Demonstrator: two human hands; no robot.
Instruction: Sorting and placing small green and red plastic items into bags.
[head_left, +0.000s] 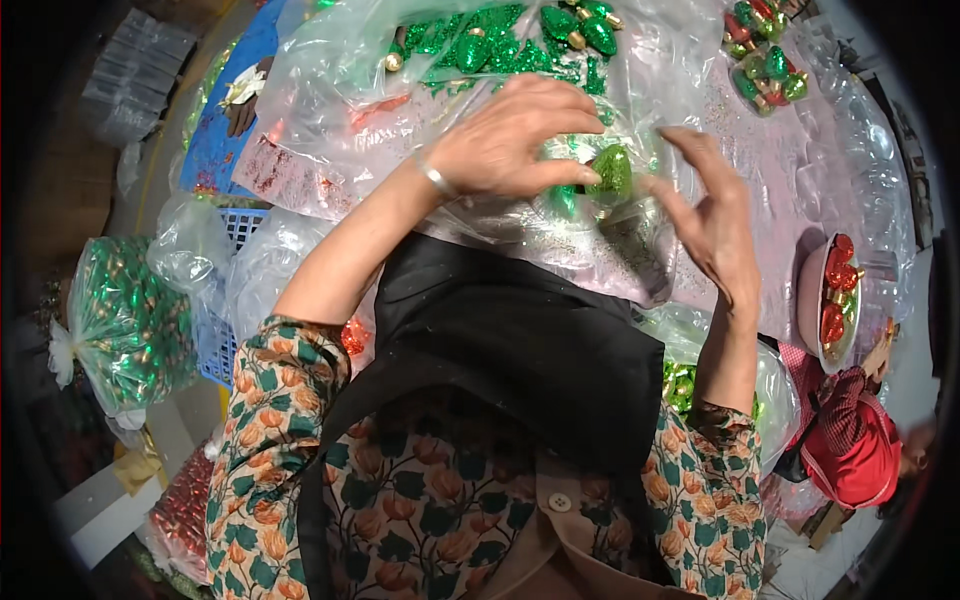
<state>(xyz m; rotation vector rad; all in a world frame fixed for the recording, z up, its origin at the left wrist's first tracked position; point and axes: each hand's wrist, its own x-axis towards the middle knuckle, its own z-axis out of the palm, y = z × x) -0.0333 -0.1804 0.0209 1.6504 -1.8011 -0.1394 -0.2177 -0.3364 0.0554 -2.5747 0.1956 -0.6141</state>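
Your left grip (520,137) half-curls at a green ornament (611,170), hold unclear; your right grip (722,210) gapes, plastic sheeting (325,85) cluttering the tabletop (770,190).

A pink-covered work table (765,190) occupied the upper centre. Brown flooring (65,170) was visible at the far left. Overhead surfaces were out of view; lighting produced bright white reflections across the tabletop.

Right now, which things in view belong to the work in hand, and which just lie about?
Likely in the work:
yellow-green glittery bulb-shaped ornament by the left hand
emerald glittery bulb-shaped ornaments

Seemingly lying about:
blue lattice plastic basket
knotted clear plastic bag of green ornaments
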